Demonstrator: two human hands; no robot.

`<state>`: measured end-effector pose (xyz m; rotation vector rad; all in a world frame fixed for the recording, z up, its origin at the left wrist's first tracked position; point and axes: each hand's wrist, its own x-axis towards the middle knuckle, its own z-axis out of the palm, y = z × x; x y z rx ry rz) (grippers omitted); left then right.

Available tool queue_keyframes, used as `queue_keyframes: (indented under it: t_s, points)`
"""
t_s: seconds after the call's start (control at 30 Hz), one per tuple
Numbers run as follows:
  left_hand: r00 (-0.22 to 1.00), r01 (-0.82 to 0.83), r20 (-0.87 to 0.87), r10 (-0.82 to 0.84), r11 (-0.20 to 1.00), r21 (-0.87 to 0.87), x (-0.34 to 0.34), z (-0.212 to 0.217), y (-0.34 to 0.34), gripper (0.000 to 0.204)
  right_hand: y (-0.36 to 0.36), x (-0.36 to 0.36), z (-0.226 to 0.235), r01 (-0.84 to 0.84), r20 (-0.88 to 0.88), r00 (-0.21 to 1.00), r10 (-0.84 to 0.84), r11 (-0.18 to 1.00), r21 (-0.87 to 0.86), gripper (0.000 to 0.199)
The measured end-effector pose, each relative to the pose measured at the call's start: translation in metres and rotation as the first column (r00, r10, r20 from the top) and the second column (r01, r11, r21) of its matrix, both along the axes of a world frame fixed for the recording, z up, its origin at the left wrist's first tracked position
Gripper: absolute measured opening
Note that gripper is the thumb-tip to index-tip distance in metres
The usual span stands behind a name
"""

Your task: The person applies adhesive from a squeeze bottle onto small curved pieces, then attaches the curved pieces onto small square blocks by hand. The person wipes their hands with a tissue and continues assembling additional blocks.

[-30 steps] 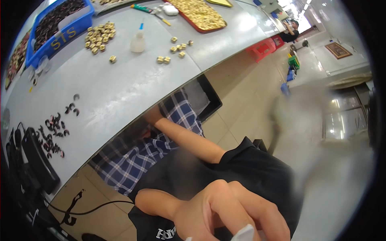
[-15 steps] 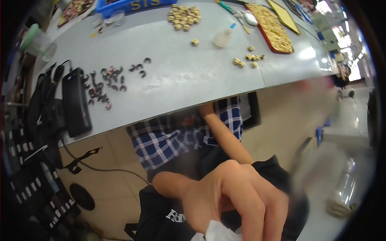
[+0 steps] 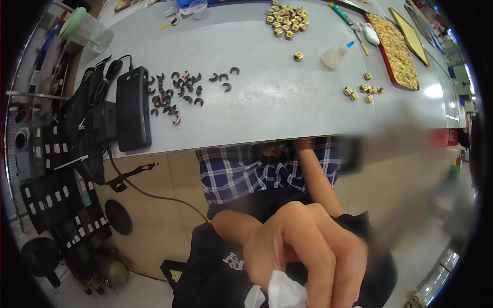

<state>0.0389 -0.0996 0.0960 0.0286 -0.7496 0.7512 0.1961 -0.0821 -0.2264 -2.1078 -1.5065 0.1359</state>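
From the person's head, the fisheye camera is looking down and forward, taking in the plaid-covered lap (image 3: 246,173) and, beyond it, the grey tabletop (image 3: 267,115). Its view is curving toward the rim (black is filling the corners). The left hand (image 3: 308,246) is lying very near the lens, the tabletop farther off.

White tissue (image 3: 285,291): thin, soft, apparently paper, crumpled, no marks seen. I have it in my left hand (image 3: 305,244), at the near side of the scene, roughly mid-width, raised close to view. Two portions show below my curled fingers: a larger, broader fold to the right and a smaller peak to the left. Surface creased, upper edges uneven. Remainder hidden by my fingers or cut off at the near edge; full shape undetermined.
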Motion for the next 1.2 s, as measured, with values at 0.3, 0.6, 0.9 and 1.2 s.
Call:
queue_keyframes:
  t_s: [0.3, 0.6, 0.9, 1.2]
  points:
    - [0.999, -0.051, 0.024, 0.046, 0.950, 0.309, 0.012, -0.014, 0.031, 0.049, -0.007, 0.001, 0.000, 0.010, -0.104, 0.994, -0.019, 0.996, -0.091, 0.049]
    - [0.997, 0.071, -0.033, -0.069, 0.994, 0.081, 0.023, -0.014, -0.004, 0.042, -0.005, 0.012, -0.037, 0.421, -0.896, -0.254, 0.363, 0.876, 0.236, 0.051]
    - [0.988, 0.072, -0.115, -0.101, 0.969, -0.235, 0.030, -0.002, -0.019, 0.046, -0.010, 0.004, -0.011, 0.458, -0.898, -0.254, 0.360, 0.862, 0.216, 0.050]
    - [0.960, 0.266, 0.059, -0.275, 0.956, 0.124, 0.039, -0.012, 0.009, 0.045, -0.011, -0.004, -0.001, 0.470, -0.939, -0.166, 0.302, 0.861, 0.193, 0.048]
